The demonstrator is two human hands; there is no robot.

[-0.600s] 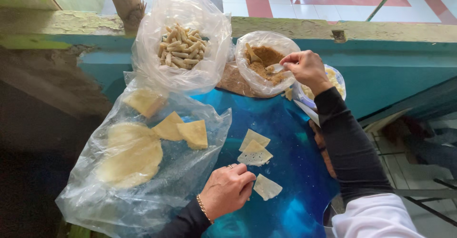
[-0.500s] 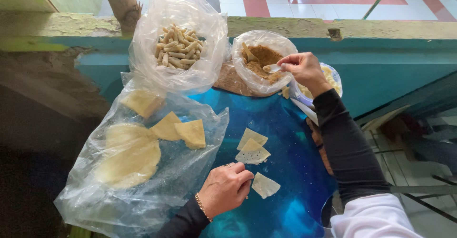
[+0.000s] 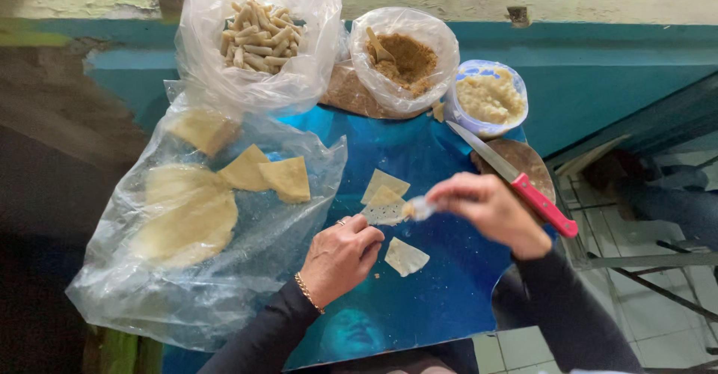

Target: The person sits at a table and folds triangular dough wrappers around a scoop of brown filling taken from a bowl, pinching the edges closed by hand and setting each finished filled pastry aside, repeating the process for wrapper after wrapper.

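While our left hand pins the pale triangular dough wrapper, our right hand, pinching a small white spoon, should drop filling centrally.

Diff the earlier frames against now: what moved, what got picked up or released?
The right hand left the bag of brown filling and came down toward the person, bringing a small spoon over the triangular wrapper. The left hand stays at that wrapper. The bag of rolls, the knife and the flat wrappers stayed put.
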